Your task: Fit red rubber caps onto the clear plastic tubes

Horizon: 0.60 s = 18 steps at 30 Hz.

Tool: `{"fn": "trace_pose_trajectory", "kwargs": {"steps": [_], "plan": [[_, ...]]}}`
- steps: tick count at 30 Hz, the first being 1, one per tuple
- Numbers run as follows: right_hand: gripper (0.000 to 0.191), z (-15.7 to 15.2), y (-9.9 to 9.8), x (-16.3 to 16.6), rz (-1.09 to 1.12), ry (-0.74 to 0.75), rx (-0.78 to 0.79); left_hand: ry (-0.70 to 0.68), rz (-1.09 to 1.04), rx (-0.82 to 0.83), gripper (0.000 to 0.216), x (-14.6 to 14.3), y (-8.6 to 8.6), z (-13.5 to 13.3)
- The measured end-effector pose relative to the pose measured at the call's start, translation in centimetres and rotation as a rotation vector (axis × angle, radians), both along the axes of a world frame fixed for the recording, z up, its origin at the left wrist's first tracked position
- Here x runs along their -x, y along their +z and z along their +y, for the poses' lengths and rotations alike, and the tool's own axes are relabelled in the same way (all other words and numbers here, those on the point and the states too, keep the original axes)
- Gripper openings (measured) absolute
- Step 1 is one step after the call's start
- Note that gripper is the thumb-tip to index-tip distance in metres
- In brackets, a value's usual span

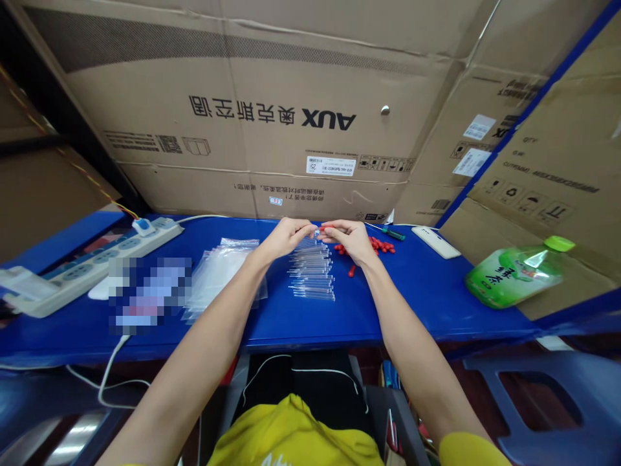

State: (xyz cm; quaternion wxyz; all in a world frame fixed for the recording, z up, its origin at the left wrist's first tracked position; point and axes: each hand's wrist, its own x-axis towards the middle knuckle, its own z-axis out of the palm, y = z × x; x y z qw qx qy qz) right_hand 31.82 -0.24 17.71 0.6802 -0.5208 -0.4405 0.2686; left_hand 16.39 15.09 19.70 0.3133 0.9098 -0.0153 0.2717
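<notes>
Above the far part of the blue table my left hand (pixel 290 236) is closed in a pinch, its fingertips on a clear thin tube (pixel 317 234) of which only a small end shows. Facing it, fingertips nearly touching, my right hand (pixel 350 238) pinches a red rubber bulb (pixel 328 226). Below the hands lies a row of clear thin tubes (pixel 313 268), side by side. A pile of red rubber bulbs (pixel 382 246) is just right of my right hand, partly hidden by it. One loose red bulb (pixel 352 271) lies nearer the front.
Clear plastic bags (pixel 218 272) lie under my left forearm. Farther left are a blurred phone (pixel 152 294) and a white power strip (pixel 107 259). A green screwdriver (pixel 392 233), a white phone (pixel 435 242) and a green bottle (pixel 514 275) lie right. Cardboard (pixel 272 162) walls the back.
</notes>
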Motion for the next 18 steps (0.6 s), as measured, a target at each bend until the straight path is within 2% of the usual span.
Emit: {"fn": "trace_pose_trajectory", "kwargs": {"steps": [12, 18], "plan": [[0.048, -0.49, 0.54, -0.49, -0.012, -0.007, 0.045, 0.085, 0.016, -0.048, 0.037, 0.47, 0.14, 0.15], [0.049, -0.52, 0.68, -0.28, -0.021, -0.014, 0.028, 0.069, -0.001, -0.057, 0.045, 0.48, 0.25, 0.22]]}}
